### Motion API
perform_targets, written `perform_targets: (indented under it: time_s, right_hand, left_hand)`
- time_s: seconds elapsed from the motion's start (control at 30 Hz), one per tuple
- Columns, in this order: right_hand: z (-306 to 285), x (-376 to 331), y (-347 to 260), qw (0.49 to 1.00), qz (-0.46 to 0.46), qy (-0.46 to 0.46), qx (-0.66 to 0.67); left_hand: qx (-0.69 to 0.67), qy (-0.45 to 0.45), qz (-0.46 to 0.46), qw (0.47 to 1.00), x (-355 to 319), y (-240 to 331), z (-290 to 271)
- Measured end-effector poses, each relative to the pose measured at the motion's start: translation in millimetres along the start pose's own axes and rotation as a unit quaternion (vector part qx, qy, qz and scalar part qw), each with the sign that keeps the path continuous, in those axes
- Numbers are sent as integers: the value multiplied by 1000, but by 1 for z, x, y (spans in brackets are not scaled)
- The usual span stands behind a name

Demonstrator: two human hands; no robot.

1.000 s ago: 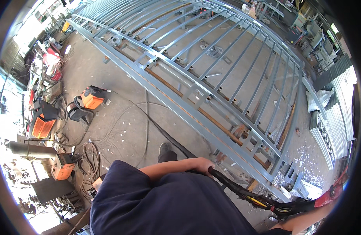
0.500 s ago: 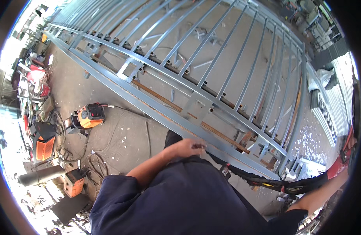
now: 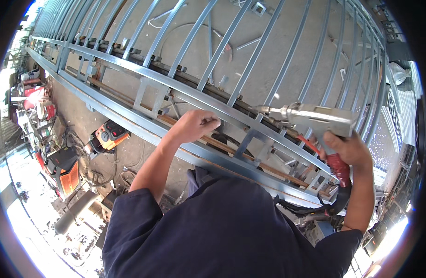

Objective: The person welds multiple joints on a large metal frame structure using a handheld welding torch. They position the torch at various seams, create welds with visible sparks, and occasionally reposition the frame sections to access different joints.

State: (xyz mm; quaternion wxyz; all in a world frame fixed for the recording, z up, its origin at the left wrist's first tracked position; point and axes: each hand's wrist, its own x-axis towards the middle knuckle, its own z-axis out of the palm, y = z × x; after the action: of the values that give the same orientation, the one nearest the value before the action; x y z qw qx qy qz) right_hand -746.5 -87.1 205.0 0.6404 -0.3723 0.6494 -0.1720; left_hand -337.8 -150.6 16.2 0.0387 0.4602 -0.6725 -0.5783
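My right hand (image 3: 346, 149) grips a grey metal welding gun (image 3: 310, 116) with a red handle; its nozzle points left over the steel frame. A thick black hose (image 3: 335, 200) runs down from the handle. My left hand (image 3: 196, 125) is closed in a fist above a long grey rail of the steel gate frame (image 3: 143, 88); whether it holds anything I cannot tell. The frame lies flat on the concrete with many parallel bars. My dark blue shirt fills the lower middle.
An orange welding machine (image 3: 110, 135) stands on the concrete at the left, another orange-fronted unit (image 3: 67, 169) below it. Cables and tools lie at the left edge. A grey cylinder (image 3: 76, 212) lies at lower left. Scrap metal pieces (image 3: 257, 7) lie beyond the frame.
The view has dropped closer over the frame. My right hand has come up from the lower right with the welding gun. My left hand has risen over the rail.
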Motion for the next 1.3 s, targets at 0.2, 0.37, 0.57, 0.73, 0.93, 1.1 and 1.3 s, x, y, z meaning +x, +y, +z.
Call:
perform_targets:
  time_s: [0.2,0.37,0.57,0.73,0.93,1.1,1.3]
  right_hand:
    - [1,79,31,992,115,-49,-28]
    - [7,117,38,984,160,-71,-43]
    - [7,144,74,985,120,-123,-6]
    - [9,155,90,984,112,-135,35]
    - [7,158,102,985,84,-145,49]
    - [10,159,105,987,28,-144,58]
    - [8,163,105,983,19,-177,41]
  left_hand:
    - [84,30,31,996,108,39,-22]
    - [240,0,15,971,197,18,7]
    - [257,-88,-52,961,219,30,-1]
    - [291,-169,-84,938,233,46,-12]
    - [274,-214,-107,931,249,41,-14]
    - [272,-205,-114,933,248,38,-11]
    - [277,-204,-99,934,246,40,-12]
